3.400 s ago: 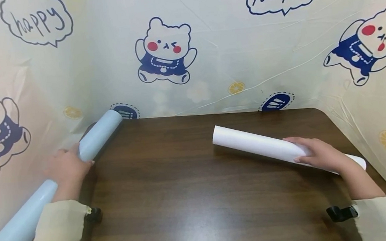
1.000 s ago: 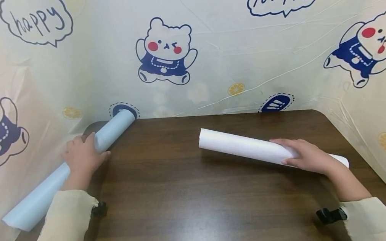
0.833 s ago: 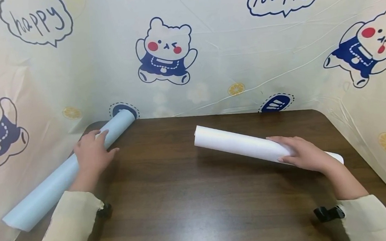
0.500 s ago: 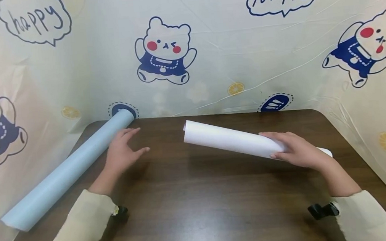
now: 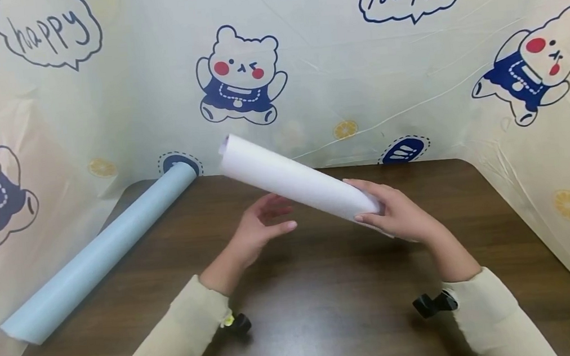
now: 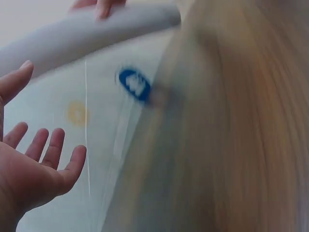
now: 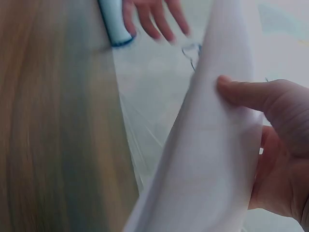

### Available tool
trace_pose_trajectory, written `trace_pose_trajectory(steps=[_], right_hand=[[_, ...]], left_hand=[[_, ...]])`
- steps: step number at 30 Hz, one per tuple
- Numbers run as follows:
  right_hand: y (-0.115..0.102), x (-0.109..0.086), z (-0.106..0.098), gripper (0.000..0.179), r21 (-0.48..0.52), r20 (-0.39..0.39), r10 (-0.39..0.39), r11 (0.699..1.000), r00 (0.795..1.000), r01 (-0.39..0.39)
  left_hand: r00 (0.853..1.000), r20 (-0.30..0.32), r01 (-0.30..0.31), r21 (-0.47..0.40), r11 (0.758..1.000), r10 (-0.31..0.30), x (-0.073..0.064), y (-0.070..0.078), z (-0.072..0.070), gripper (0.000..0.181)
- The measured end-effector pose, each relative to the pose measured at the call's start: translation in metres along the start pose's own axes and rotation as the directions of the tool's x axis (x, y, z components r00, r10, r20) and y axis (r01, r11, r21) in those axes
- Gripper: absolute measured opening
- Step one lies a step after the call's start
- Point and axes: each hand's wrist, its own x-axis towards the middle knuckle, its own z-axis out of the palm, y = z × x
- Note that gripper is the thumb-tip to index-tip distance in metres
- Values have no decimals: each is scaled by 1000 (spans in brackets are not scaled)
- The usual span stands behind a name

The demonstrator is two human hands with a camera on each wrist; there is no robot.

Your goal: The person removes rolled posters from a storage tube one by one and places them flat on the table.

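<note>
A white paper roll (image 5: 295, 180) hangs tilted above the table, its left end raised higher than its right. My right hand (image 5: 395, 211) grips it near the lower right end, thumb on the near side, as the right wrist view also shows. Just below the middle of the roll is my left hand (image 5: 261, 228), fingers spread and holding nothing. In the left wrist view, that hand's palm (image 6: 34, 174) faces up with a gap to the roll. A light blue roll (image 5: 103, 250) lies slantwise along the table's left edge, apart from both hands.
The brown wooden table (image 5: 327, 310) has a rounded far right corner. Behind and at both sides hangs a pale printed sheet (image 5: 317, 84) with bears and "happy" bubbles. Black straps sit at both cuffs.
My left hand has let go of the light blue roll and moved right, under the white one. My right hand has lifted the white roll and carried it left, tilting it up.
</note>
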Motion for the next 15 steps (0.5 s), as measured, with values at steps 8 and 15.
trace_pose_trajectory(steps=[8, 15], right_hand=[[-20, 16, 23, 69, 287, 55, 30, 957, 998, -45], [-26, 17, 35, 69, 518, 155, 59, 845, 986, -132]], left_hand=[[994, 45, -90, -126, 988, 96, 11, 16, 30, 62], [998, 51, -27, -186, 982, 37, 9, 31, 33, 61]])
